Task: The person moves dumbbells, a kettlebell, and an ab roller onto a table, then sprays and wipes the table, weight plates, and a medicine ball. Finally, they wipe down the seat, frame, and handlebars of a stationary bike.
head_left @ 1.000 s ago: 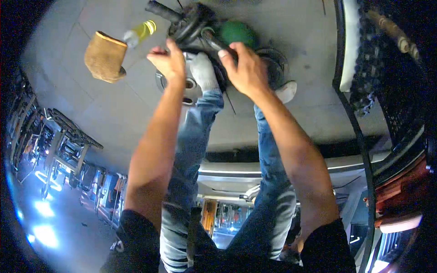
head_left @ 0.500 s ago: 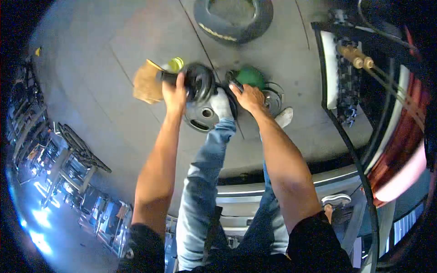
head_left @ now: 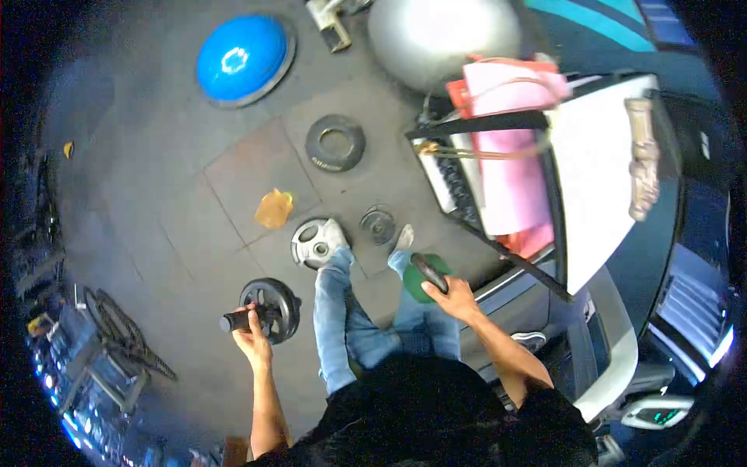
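My left hand (head_left: 253, 339) is wrapped round one handle of a black ab wheel (head_left: 286, 300), held out to the left of my legs. On the other side, my right hand (head_left: 457, 299) grips the dark handle of a green kettlebell (head_left: 415, 282) in front of my right thigh. A grey weight plate (head_left: 304, 251) lies on the floor by my left foot, which partly covers it. Between my feet and slightly ahead are small dark plates (head_left: 378, 226). A crumpled tan item (head_left: 272, 209) rests farther left.
A black ring-shaped plate (head_left: 352, 141) lies ahead, with a blue balance dome (head_left: 240, 58) beyond it. A large grey exercise ball (head_left: 436, 35) is at the top. At right stands a black-framed white bin (head_left: 599, 187) with pink cloths (head_left: 510, 179). Ropes (head_left: 128, 335) lie at left.
My hands have moved apart and up from the floor, the ab wheel to the left and the kettlebell to the right. My view has risen and shows more floor.
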### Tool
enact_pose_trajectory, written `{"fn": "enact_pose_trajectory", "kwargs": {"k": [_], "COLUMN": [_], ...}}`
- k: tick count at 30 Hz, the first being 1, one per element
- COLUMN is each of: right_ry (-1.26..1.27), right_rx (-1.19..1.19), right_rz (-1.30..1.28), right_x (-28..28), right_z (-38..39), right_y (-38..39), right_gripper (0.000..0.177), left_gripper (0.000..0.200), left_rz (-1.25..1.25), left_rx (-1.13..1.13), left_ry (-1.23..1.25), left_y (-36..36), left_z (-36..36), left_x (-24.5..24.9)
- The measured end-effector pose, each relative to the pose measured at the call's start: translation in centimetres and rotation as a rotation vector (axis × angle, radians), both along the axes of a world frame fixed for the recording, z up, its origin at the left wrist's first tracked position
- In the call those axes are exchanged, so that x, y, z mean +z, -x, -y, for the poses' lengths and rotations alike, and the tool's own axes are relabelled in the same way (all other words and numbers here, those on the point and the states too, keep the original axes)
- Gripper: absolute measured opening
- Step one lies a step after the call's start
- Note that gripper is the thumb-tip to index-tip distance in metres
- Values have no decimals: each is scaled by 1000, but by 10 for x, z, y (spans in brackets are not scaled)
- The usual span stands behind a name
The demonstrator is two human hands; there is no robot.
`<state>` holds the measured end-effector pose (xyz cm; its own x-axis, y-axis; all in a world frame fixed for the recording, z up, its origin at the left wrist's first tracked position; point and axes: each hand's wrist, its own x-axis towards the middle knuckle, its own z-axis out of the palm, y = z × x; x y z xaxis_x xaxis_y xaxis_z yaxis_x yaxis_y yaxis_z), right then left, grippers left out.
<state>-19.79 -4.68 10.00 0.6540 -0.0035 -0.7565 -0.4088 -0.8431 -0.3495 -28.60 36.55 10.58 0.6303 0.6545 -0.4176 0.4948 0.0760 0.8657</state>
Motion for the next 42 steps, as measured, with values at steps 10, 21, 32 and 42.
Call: {"fn": "enact_pose_trajectory", "kwargs": {"k": [10,21,32,42], "right_ry": [-264,-98,-303,-465], "right_rx": [-155,-249,-485,-486], "right_rz": [350,699,606,502], "right_x": [316,336,278,276], "right_z": [125,280,351,381], "right_y": [-21,-183,-300,-318], "right_gripper": [49,56,48,43], "left_gripper": [31,27,22,27], "left_rz": [128,393,256,507], "left_rx": [-103,-27,-176,-418], "left_ry": [-198,-112,-326,386], "left_y": [-45,-74,-100,-219], "left_z": [77,166,210,331], "left_x": [59,153,203,293]}}
